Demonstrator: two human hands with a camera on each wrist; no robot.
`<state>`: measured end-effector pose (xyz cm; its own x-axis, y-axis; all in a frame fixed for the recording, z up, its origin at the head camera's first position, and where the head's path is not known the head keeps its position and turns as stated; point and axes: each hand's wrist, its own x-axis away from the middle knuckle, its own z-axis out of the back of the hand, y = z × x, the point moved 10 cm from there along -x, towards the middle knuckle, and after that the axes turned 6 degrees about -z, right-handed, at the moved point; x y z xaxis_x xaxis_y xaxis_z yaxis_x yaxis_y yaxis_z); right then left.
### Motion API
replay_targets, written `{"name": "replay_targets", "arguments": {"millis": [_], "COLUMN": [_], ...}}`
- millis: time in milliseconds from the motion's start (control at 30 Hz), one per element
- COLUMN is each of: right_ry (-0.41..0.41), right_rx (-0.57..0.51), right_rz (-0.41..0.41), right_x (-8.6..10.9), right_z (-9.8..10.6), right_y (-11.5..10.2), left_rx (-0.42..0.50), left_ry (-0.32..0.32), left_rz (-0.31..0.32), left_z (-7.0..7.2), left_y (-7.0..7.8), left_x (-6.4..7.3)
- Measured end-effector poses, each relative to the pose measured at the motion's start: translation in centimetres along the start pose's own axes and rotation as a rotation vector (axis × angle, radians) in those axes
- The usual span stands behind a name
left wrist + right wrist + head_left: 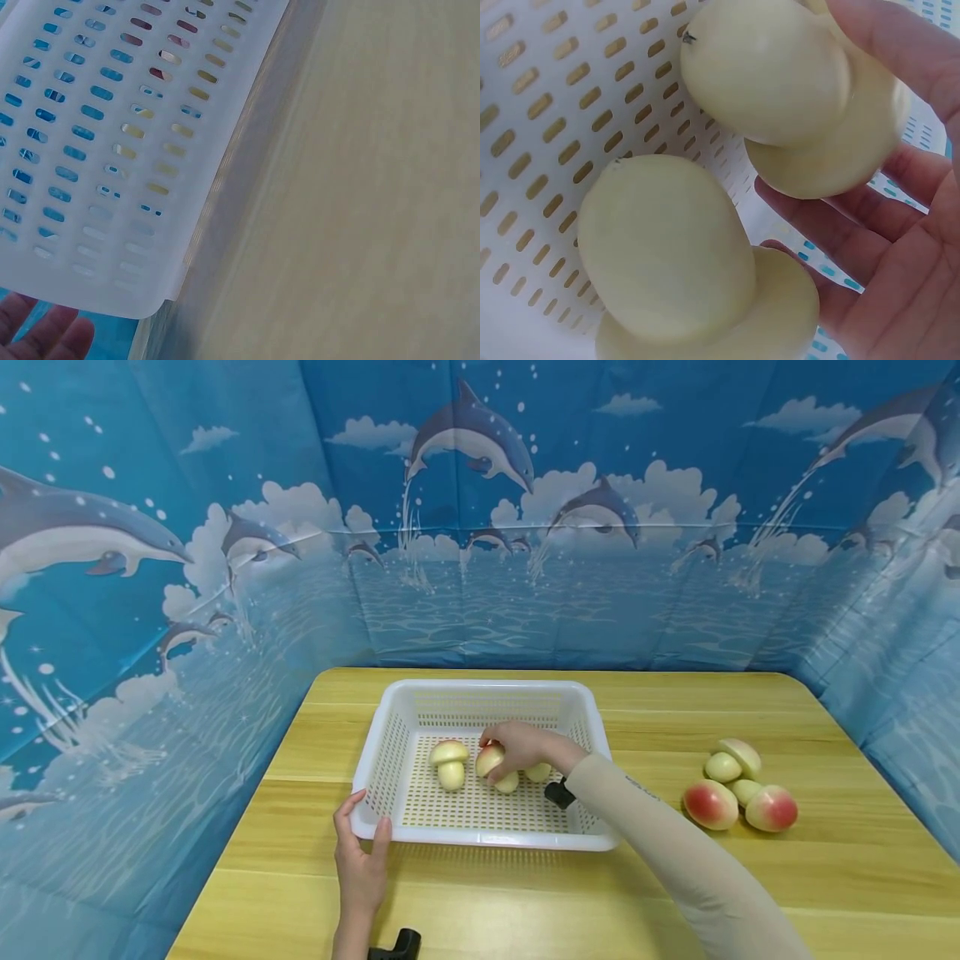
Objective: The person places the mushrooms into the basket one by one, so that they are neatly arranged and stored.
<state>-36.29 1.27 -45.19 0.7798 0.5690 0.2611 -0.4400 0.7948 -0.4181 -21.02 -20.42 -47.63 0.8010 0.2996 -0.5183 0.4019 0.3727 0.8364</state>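
Note:
A white perforated plastic basket point(495, 837) stands on the wooden table. My left hand point(362, 868) touches its near left corner with thumb and fingers spread; its fingertips point(71, 337) show beside that corner in the left wrist view. Inside the basket, my right hand point(521, 747) holds a cream mushroom point(490, 760) with a reddish cap between thumb and fingers. In the right wrist view this mushroom point(769, 75) shows its pale stem and cap underside. Another mushroom point(450, 766) lies to its left, and a partly hidden one point(537, 772) near my right wrist.
Several more mushrooms point(710, 804) with red or pale caps lie in a cluster on the table point(847, 860), right of the basket. A dolphin-print curtain point(480, 602) closes off the back and sides. Dark camera mounts point(558, 793) sit at the wrists.

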Motion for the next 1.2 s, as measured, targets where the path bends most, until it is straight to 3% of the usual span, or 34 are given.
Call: {"name": "replay_targets", "arguments": {"millis": [400, 667, 733, 967, 1200], "right_ry": [0.002, 0.029, 0.035, 0.08, 0.138], "right_rx": [-0.05, -0.073, -0.086, -0.116, -0.145], "right_rz": [-0.009, 0.046, 0.045, 0.051, 0.036], "right_x": [0.9, 1.8, 2.1, 3.3, 4.4], "right_z": [0.8, 1.9, 2.2, 4.0, 5.9], "right_y": [0.5, 0.8, 0.9, 1.3, 2.3], "left_rx": [-0.008, -0.002, -0.004, -0.015, -0.021], "left_ry": [-0.003, 0.002, 0.002, 0.0, -0.001], "left_rz": [0.001, 0.004, 0.01, -0.005, 0.007], "left_z": [-0.1, 0.0, 0.0, 0.2, 0.2], "left_y": [-0.2, 0.0, 0.3, 4.1, 4.5], "left_x": [0.0, -0.1, -0.1, -0.4, -0.4]}}
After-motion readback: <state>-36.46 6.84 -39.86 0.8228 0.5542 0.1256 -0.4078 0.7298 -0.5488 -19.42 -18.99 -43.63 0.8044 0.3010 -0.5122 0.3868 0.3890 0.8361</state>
